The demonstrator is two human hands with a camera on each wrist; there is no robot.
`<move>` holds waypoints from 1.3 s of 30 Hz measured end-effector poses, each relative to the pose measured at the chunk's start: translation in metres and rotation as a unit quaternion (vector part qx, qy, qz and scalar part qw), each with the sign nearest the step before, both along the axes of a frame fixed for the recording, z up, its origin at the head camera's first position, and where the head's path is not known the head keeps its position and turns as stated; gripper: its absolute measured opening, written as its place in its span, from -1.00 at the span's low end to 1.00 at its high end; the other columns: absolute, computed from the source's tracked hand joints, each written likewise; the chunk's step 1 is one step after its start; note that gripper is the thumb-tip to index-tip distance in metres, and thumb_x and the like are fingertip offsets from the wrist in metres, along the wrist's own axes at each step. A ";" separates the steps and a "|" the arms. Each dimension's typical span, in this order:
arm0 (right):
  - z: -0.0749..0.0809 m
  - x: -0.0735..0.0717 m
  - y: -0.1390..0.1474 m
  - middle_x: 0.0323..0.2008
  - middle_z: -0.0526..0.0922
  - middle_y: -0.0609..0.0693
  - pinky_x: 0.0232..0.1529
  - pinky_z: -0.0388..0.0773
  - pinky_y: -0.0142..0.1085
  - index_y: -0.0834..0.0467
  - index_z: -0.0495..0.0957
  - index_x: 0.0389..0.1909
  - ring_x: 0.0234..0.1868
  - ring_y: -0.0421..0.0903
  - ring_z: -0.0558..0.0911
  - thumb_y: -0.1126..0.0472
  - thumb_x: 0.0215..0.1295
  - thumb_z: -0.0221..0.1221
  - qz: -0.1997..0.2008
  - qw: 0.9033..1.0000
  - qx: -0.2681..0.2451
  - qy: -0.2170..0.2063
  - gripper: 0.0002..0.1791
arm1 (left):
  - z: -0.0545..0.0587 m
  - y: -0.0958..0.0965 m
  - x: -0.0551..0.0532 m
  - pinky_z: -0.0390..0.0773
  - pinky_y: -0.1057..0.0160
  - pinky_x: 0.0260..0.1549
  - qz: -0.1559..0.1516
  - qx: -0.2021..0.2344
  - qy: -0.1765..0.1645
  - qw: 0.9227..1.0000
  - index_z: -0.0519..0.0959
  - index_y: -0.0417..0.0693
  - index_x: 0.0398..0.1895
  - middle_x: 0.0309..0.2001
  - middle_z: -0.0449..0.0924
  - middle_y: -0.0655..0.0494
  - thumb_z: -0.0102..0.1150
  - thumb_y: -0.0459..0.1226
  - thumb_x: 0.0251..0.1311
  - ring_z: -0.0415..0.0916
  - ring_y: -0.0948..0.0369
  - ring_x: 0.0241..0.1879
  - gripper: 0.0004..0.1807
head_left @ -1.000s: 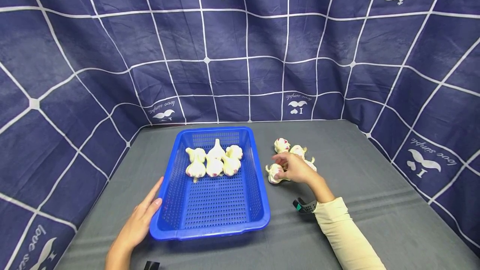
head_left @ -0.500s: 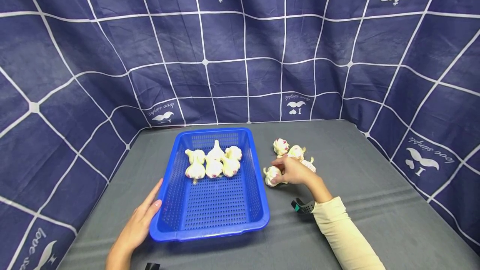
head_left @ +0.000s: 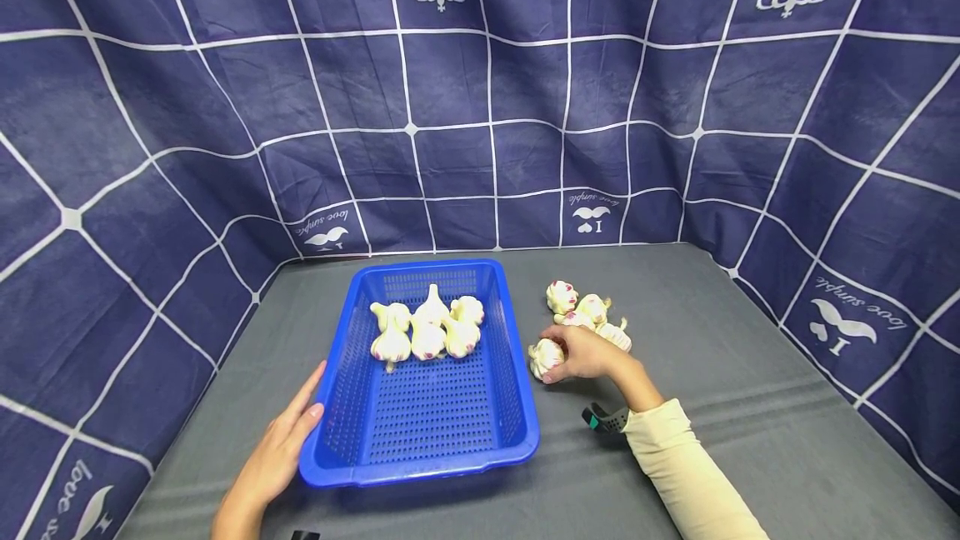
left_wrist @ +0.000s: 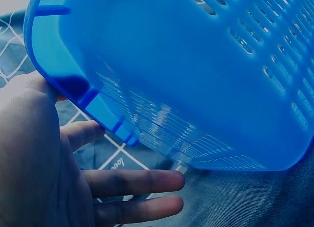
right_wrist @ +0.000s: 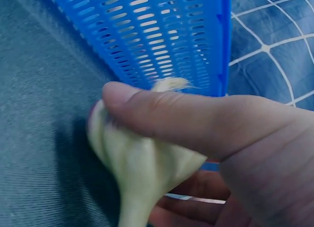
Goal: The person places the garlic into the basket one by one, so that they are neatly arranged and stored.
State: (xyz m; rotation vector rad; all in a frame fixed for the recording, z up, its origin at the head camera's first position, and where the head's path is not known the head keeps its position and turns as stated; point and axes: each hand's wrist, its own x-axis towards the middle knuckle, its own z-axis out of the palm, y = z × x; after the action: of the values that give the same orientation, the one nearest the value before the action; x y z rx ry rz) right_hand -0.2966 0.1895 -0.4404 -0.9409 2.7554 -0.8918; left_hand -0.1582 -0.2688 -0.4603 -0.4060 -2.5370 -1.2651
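My right hand (head_left: 588,354) pinches a white garlic bulb (head_left: 545,358) between thumb and fingers, low over the table just right of the blue plastic basket (head_left: 420,467). In the right wrist view, the thumb crosses the held garlic (right_wrist: 140,163), whose stem points down; a pale tuft shows above the thumb. The left hand (head_left: 273,448) rests against the basket's left rim. Seen from the left wrist, its thumb side touches the rim (left_wrist: 98,106) and the other fingers stretch out straight below. Several garlic bulbs (head_left: 428,335) lie grouped in the basket's far half.
Several more garlic bulbs (head_left: 594,308) with reddish marks lie just beyond the right hand on the grey cloth (head_left: 750,407). A dark blue curtain with white lines (head_left: 525,157) encloses the back and sides. A dark strap (head_left: 606,419) sits under the right wrist.
The right hand has drawn the garlic bulb slightly left and nearer, away from the loose group, toward the basket. My left hand and the basket stay where they were.
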 end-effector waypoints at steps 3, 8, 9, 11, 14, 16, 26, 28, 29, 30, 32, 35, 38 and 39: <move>-0.002 0.001 -0.001 -0.35 0.64 -0.09 -0.26 0.52 -0.32 0.33 0.53 -0.01 -0.35 -0.25 0.55 0.09 -0.15 0.57 -0.016 1.000 -0.001 0.000 -0.30 | -0.001 0.000 0.000 0.05 0.73 0.03 0.001 -0.001 -0.001 1.000 0.13 0.07 0.56 0.39 0.24 -0.30 -0.19 -0.27 0.53 0.04 0.79 0.19 -0.44; 0.000 0.001 -0.001 -0.39 0.61 -0.11 -0.31 0.51 -0.32 0.28 0.51 -0.11 -0.39 -0.25 0.54 0.06 -0.13 0.55 -0.035 0.999 -0.033 0.021 -0.38 | -0.002 0.000 -0.001 0.06 0.73 0.04 -0.001 0.001 0.003 1.000 0.14 0.06 0.55 0.39 0.24 -0.30 -0.19 -0.28 0.52 0.06 0.77 0.19 -0.44; 0.001 0.000 -0.001 -0.40 0.60 -0.12 -0.33 0.51 -0.32 0.27 0.51 -0.12 -0.40 -0.26 0.54 0.05 -0.12 0.55 -0.038 0.998 -0.040 0.030 -0.38 | -0.001 0.000 -0.002 0.06 0.73 0.04 -0.002 0.002 0.004 1.000 0.14 0.05 0.55 0.39 0.24 -0.30 -0.19 -0.28 0.52 0.06 0.77 0.20 -0.44; 0.002 -0.001 -0.001 -0.42 0.60 -0.14 -0.36 0.50 -0.33 0.28 0.53 -0.09 -0.43 -0.27 0.52 0.02 -0.11 0.54 -0.043 0.996 -0.051 0.053 -0.37 | -0.001 -0.001 -0.002 0.06 0.73 0.05 -0.004 0.002 0.007 1.000 0.15 0.04 0.55 0.39 0.24 -0.30 -0.20 -0.29 0.52 0.05 0.77 0.21 -0.44; 0.005 -0.001 -0.002 -0.44 0.59 -0.17 -0.40 0.49 -0.34 0.28 0.57 -0.05 -0.46 -0.28 0.51 0.00 -0.09 0.53 -0.055 0.992 -0.075 0.081 -0.36 | -0.001 -0.001 -0.001 0.05 0.73 0.06 -0.005 0.002 0.008 1.000 0.15 0.02 0.55 0.39 0.24 -0.30 -0.19 -0.29 0.52 0.05 0.78 0.22 -0.44; 0.007 -0.001 -0.002 -0.46 0.60 -0.17 -0.39 0.50 -0.34 0.29 0.59 -0.03 -0.45 -0.27 0.52 0.00 -0.10 0.54 -0.063 0.989 -0.090 0.094 -0.35 | -0.001 -0.001 -0.001 0.05 0.73 0.06 -0.005 0.003 0.008 1.000 0.15 0.02 0.55 0.40 0.24 -0.29 -0.19 -0.29 0.52 0.05 0.78 0.22 -0.44; 0.021 0.000 -0.005 -0.41 0.64 -0.09 -0.36 0.51 -0.32 0.25 0.60 -0.08 -0.40 -0.19 0.58 0.05 -0.14 0.56 -0.098 0.977 -0.148 0.115 -0.40 | -0.001 0.000 -0.002 0.06 0.73 0.06 -0.008 0.008 0.006 1.000 0.15 0.02 0.55 0.41 0.22 -0.29 -0.19 -0.29 0.52 0.06 0.77 0.21 -0.44; 0.023 0.000 -0.006 -0.40 0.64 -0.09 -0.35 0.51 -0.32 0.23 0.60 -0.11 -0.39 -0.18 0.58 0.08 -0.16 0.58 -0.097 0.975 -0.163 0.118 -0.42 | -0.001 0.000 -0.002 0.07 0.72 0.06 -0.009 0.009 0.009 1.000 0.15 0.02 0.55 0.40 0.24 -0.29 -0.19 -0.30 0.51 0.07 0.76 0.21 -0.44; 0.023 0.001 -0.006 -0.41 0.63 -0.10 -0.36 0.50 -0.32 0.21 0.61 -0.12 -0.40 -0.18 0.57 0.09 -0.17 0.58 -0.097 0.974 -0.169 0.120 -0.43 | -0.002 0.000 -0.002 0.08 0.72 0.06 -0.010 0.010 0.011 1.000 0.15 0.02 0.55 0.39 0.24 -0.29 -0.19 -0.31 0.51 0.08 0.75 0.21 -0.44; 0.024 0.001 -0.006 -0.41 0.63 -0.10 -0.38 0.49 -0.32 0.21 0.62 -0.13 -0.41 -0.17 0.57 0.10 -0.17 0.58 -0.094 0.973 -0.174 0.121 -0.44 | -0.002 0.000 -0.002 0.08 0.71 0.07 -0.011 0.011 0.012 1.000 0.15 0.01 0.54 0.39 0.24 -0.28 -0.19 -0.31 0.51 0.09 0.75 0.22 -0.44; 0.026 0.002 -0.007 -0.39 0.65 -0.08 -0.38 0.50 -0.33 0.21 0.64 -0.12 -0.41 -0.15 0.59 0.13 -0.18 0.59 -0.085 0.972 -0.187 0.116 -0.45 | -0.002 0.000 -0.002 0.08 0.71 0.07 -0.012 0.012 0.014 1.000 0.16 0.01 0.54 0.39 0.24 -0.27 -0.19 -0.32 0.51 0.10 0.74 0.22 -0.44; 0.030 0.004 -0.008 -0.32 0.69 -0.02 -0.36 0.53 -0.35 0.23 0.64 -0.09 -0.37 -0.11 0.65 0.19 -0.18 0.59 -0.068 0.971 -0.208 0.095 -0.45 | -0.002 0.000 -0.002 0.08 0.71 0.07 -0.012 0.013 0.011 1.000 0.15 0.02 0.55 0.40 0.24 -0.27 -0.20 -0.31 0.52 0.09 0.75 0.22 -0.44; 0.034 0.006 -0.009 -0.23 0.70 0.04 -0.31 0.57 -0.36 0.25 0.64 -0.07 -0.31 -0.03 0.68 0.23 -0.20 0.60 -0.056 0.970 -0.224 0.071 -0.42 | -0.003 0.000 -0.002 0.08 0.72 0.07 -0.013 0.015 0.008 1.000 0.15 0.02 0.55 0.40 0.23 -0.29 -0.20 -0.30 0.52 0.08 0.75 0.22 -0.44; 0.036 0.007 -0.009 -0.21 0.70 0.05 -0.29 0.58 -0.36 0.25 0.64 -0.07 -0.29 -0.01 0.69 0.23 -0.20 0.60 -0.053 0.970 -0.225 0.067 -0.42 | -0.003 0.000 -0.002 0.08 0.72 0.07 -0.013 0.016 0.007 1.000 0.15 0.01 0.55 0.40 0.23 -0.30 -0.21 -0.30 0.52 0.08 0.75 0.22 -0.44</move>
State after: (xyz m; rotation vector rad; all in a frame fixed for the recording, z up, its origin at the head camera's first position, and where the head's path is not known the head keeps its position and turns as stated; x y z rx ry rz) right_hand -0.2894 0.1801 -0.4043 -0.9471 2.7892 -1.5755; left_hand -0.1603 -0.2690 -0.4632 -0.4413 -2.5039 -1.3058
